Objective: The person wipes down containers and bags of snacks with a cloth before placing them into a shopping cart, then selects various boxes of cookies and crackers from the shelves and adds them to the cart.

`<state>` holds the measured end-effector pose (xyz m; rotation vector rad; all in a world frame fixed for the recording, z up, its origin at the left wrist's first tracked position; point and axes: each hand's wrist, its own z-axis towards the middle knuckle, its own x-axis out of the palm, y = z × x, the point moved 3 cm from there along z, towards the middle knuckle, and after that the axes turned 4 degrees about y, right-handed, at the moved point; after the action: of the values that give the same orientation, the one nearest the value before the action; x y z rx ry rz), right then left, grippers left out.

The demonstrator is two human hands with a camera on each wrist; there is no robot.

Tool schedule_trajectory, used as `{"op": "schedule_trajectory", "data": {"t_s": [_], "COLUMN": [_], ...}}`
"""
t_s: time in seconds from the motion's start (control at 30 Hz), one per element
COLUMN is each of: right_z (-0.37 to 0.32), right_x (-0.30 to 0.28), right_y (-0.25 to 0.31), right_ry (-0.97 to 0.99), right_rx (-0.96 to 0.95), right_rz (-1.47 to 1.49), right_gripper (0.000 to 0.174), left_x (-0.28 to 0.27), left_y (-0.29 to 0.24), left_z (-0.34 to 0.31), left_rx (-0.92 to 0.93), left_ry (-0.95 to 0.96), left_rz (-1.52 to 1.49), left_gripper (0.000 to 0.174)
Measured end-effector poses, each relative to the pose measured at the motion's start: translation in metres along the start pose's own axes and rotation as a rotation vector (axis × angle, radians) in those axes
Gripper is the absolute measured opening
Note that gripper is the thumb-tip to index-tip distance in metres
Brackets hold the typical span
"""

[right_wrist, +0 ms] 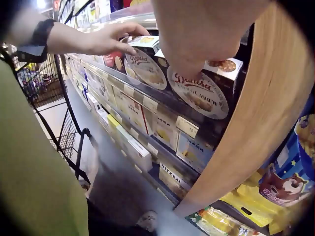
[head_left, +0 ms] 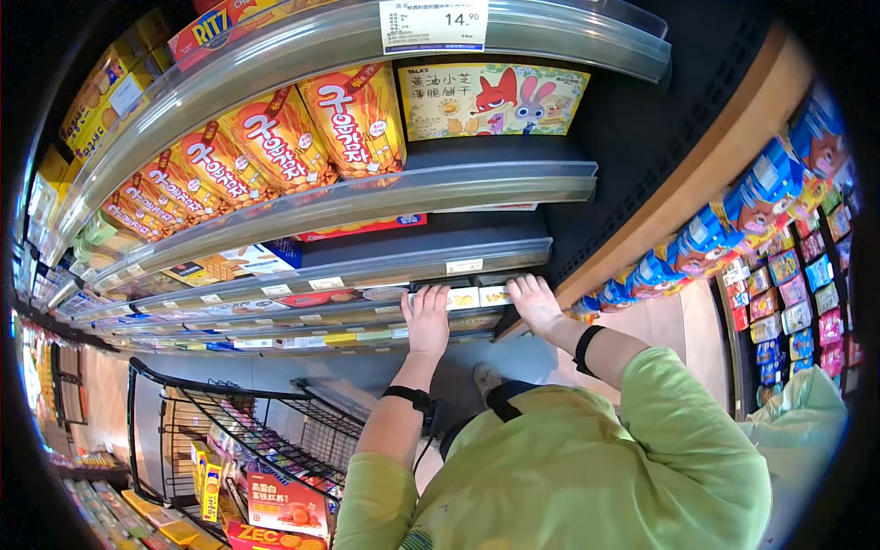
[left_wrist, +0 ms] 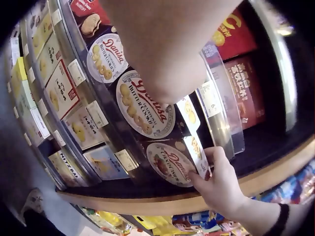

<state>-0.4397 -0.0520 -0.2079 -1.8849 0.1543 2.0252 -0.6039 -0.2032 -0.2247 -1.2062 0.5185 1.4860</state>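
Note:
Two dark Danisa cookie boxes stand side by side on a low shelf, one at each hand. My left hand [head_left: 427, 319] grips the butter cookies box [right_wrist: 147, 71], its thumb at the front and its fingers over the white top edge. At the shelf's right end, my right hand [head_left: 535, 304] holds the choco cashew box [right_wrist: 199, 96]. In the left wrist view the right thumb [left_wrist: 198, 181] lies against that box's front, with the fingers at its top edge. Behind the left forearm in that view, part of the butter cookies box is hidden.
A wooden shelf end [right_wrist: 256, 108] borders the boxes on the right, with blue snack bags [head_left: 701, 234] hanging beyond it. Above are transparent shelf lips [head_left: 440, 188] and orange snack boxes [head_left: 353, 119]. A black wire cart [head_left: 275, 412] holding packages stands at the left.

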Motion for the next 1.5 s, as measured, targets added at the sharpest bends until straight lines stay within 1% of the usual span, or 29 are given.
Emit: {"op": "schedule_trajectory", "data": {"t_s": [0.1, 0.13, 0.17, 0.23, 0.27, 0.3, 0.37, 0.4, 0.5, 0.57, 0.63, 0.67, 0.73, 0.83, 0.87, 0.9, 0.97, 1.0, 1.03, 1.1, 1.17, 1.2, 1.23, 1.27, 1.3, 1.33, 1.37, 1.43, 1.5], "right_z": [-0.012, -0.016, -0.019, -0.024, -0.022, -0.021, -0.011, -0.007, 0.007, 0.016, 0.026, 0.029, 0.038, 0.051, 0.055, 0.061, 0.077, 0.085, 0.084, 0.082, 0.084, 0.086, 0.088, 0.09, 0.088, 0.088, 0.085, 0.078, 0.072], "right_x": [-0.026, -0.03, -0.042, -0.067, -0.075, -0.081, -0.103, -0.124, -0.131, -0.154, -0.186, -0.198, -0.219, -0.235, -0.245, -0.249, -0.241, -0.225, -0.231, -0.247, -0.234, -0.229, -0.226, -0.221, -0.23, -0.231, -0.24, -0.222, -0.184], "right_y": [0.01, 0.01, 0.013, 0.015, 0.013, 0.014, 0.021, 0.032, 0.06, 0.093, 0.129, 0.148, 0.185, 0.242, 0.261, 0.279, 0.312, 0.337, 0.367, 0.425, 0.492, 0.527, 0.559, 0.589, 0.612, 0.632, 0.64, 0.657, 0.656], "right_ry": [-0.014, 0.019, 0.026, 0.125, 0.217, 0.192, 0.279, 0.399, 0.468, 0.536, 0.547, 0.586, 0.514, 0.629, 0.54, 0.548, 0.761, 0.718, 0.838, 1.074, 1.076, 1.221, 1.273, 1.205, 1.154, 1.123, 1.205, 1.361, 1.446], "right_rx": [-0.028, -0.032, -0.039, -0.03, -0.023, -0.071, -0.177, -0.105, -0.215, -0.271, -0.36, -0.352, -0.539, -0.544, -0.59, -0.632, -0.359, -0.409, -0.326, -0.194, -0.067, -0.084, -0.082, 0.051, 0.048, 0.066, -0.017, 0.061, -0.201], "right_rz": [-0.005, 0.067, 0.073, 0.402, 0.522, 0.658, 0.827, 0.946, 1.125, 1.272, 1.114, 1.199, 1.003, 1.112, 1.195, 1.184, 1.31, 1.48, 1.694, 1.767, 1.942, 2.032, 2.074, 2.057, 2.041, 2.003, 1.941, 1.672, 1.463], "right_gripper": [0.026, 0.035, 0.035, 0.045, 0.052, 0.049, 0.048, 0.046, 0.045, 0.045, 0.045, 0.046, 0.043, 0.046, 0.044, 0.044, 0.044, 0.044, 0.046, 0.047, 0.038, 0.035, 0.036, 0.036, 0.036, 0.029, 0.039, 0.051, 0.057], "left_x": [-0.025, -0.037, -0.052, -0.076, -0.089, -0.103, -0.132, -0.146, -0.186, -0.24, -0.264, -0.283, -0.322, -0.374, -0.39, -0.402, -0.41, -0.422, -0.431, -0.44, -0.442, -0.453, -0.456, -0.466, -0.477, -0.481, -0.486, -0.486, -0.482], "left_y": [-0.006, -0.006, -0.007, -0.001, 0.004, 0.012, 0.029, 0.038, 0.066, 0.061, 0.074, 0.072, 0.071, 0.074, 0.074, 0.074, 0.086, 0.085, 0.083, 0.089, 0.117, 0.123, 0.144, 0.155, 0.166, 0.184, 0.195, 0.21, 0.204], "left_z": [-0.011, -0.015, -0.019, -0.029, -0.035, -0.041, -0.052, -0.061, -0.092, -0.11, -0.141, -0.156, -0.194, -0.265, -0.295, -0.327, -0.403, -0.435, -0.462, -0.502, -0.54, -0.541, -0.554, -0.549, -0.544, -0.549, -0.55, -0.55, -0.539], "left_rx": [0.009, -0.006, -0.015, -0.147, -0.178, -0.176, -0.207, -0.223, -0.37, -0.422, -0.266, -0.333, -0.423, -0.518, -0.617, -0.702, -0.872, -1.018, -1.151, -1.224, -1.202, -1.29, -1.231, -1.215, -1.201, -1.209, -1.291, -1.35, -1.416], "left_ry": [0.037, 0.071, 0.077, 0.224, 0.219, 0.251, 0.388, 0.381, 0.458, 0.473, 0.306, 0.275, 0.181, 0.067, -0.084, -0.241, -0.548, -0.694, -0.838, -1.297, -1.524, -1.578, -1.641, -1.698, -1.752, -1.738, -1.605, -1.605, -1.493], "left_rz": [-0.052, -0.079, -0.079, -0.16, -0.207, -0.261, -0.418, -0.585, -0.688, -0.766, -0.646, -0.571, -0.511, -0.442, -0.473, -0.501, -0.698, -0.87, -1.047, -1.143, -1.104, -0.994, -0.968, -0.922, -0.877, -0.798, -0.848, -0.878, -0.826], "left_gripper": [0.051, 0.05, 0.05, 0.05, 0.051, 0.048, 0.043, 0.041, 0.045, 0.041, 0.043, 0.043, 0.043, 0.042, 0.043, 0.044, 0.043, 0.039, 0.036, 0.032, 0.032, 0.028, 0.034, 0.034, 0.034, 0.04, 0.049, 0.056, 0.055]}}
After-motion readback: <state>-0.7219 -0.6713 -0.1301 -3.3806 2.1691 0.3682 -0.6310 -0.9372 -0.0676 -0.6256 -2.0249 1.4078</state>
